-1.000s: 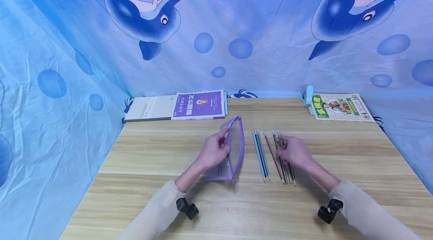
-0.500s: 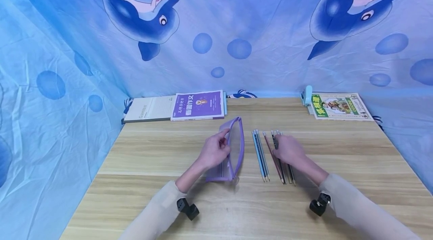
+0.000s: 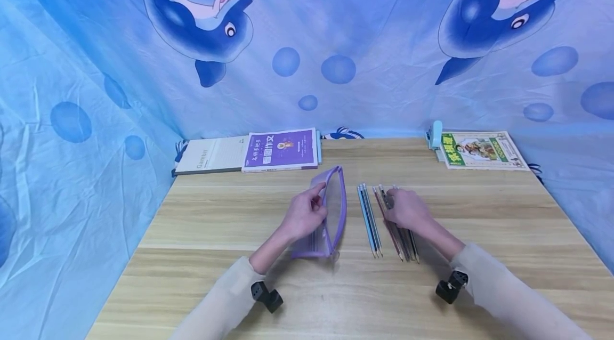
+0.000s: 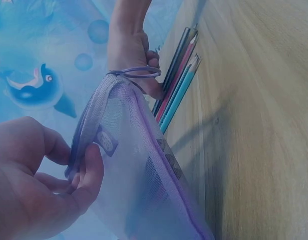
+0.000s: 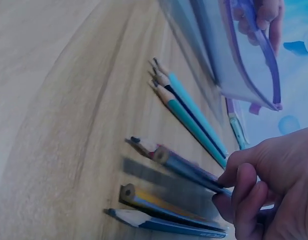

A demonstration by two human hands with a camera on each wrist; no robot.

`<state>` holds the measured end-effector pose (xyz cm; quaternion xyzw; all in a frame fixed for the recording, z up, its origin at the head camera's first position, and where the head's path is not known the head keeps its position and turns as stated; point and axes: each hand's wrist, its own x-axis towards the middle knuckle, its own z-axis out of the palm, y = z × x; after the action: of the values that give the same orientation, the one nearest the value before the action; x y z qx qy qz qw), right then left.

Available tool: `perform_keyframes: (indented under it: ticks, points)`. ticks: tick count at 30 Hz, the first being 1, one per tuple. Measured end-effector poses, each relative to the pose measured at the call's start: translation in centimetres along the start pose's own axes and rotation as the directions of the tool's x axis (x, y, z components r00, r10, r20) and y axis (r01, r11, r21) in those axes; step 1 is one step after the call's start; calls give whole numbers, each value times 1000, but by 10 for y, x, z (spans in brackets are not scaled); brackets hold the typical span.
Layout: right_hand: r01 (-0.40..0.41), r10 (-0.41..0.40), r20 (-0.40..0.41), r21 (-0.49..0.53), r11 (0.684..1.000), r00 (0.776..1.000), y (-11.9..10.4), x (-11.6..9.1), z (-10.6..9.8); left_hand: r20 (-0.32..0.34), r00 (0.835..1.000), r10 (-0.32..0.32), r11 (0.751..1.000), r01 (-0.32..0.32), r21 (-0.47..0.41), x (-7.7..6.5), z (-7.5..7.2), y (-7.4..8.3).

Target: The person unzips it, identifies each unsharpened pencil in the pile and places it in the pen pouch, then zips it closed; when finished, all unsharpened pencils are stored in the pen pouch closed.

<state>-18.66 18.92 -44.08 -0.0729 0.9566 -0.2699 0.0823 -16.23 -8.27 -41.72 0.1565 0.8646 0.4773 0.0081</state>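
Observation:
In the head view my left hand (image 3: 304, 214) pinches the edge of a see-through purple mesh pencil pouch (image 3: 310, 243), whose zipped mouth gapes toward the right. Thumb and fingers meet on that rim in the left wrist view. My right hand (image 3: 410, 211) pinches a dark pencil (image 5: 186, 170) with a blunt end, raised slightly above the wood and overlapping a red pencil (image 3: 388, 224). Beneath and beside that hand lie a yellowish pencil (image 5: 159, 206) and a dark sharpened pencil (image 5: 174, 226). Between the pouch and the red pencil, several blue pencils (image 3: 369, 220) lie together.
Along the table's back edge lie a white notebook (image 3: 211, 153) and a purple book (image 3: 282, 149) at the left. A green-and-white booklet (image 3: 482, 151) is at the back right, beside a light-blue stapler-like object (image 3: 435, 136). A dolphin-printed cloth (image 3: 384, 100) hangs behind and left.
My right hand has shifted left, and the dark pencil's top has moved over toward the red pencil. My left hand and the pouch have stayed in place.

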Motion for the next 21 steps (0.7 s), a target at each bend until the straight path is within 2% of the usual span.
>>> perform_keyframes:
  ticks: [5, 10, 14, 21]
  points:
    - [25, -22, -17, 165, 986, 1000, 1, -3, -6, -3, 1000, -2, 1000, 2, -13, -1, -1, 0]
    - [50, -33, -65, 281, 958, 997, -1, -5, -11, -2, 1000, -10, 1000, 10, -25, -1, -1, 1]
    - [33, 4, -93, 399, 916, 996, -8, -7, -14, -1, 1000, -20, 999, 20, -50, -2, -1, 0]
    - [-29, 92, -78, 590, 807, 993, -25, -8, -16, -13, 1000, -18, 998, 18, -59, -1, -1, -1]
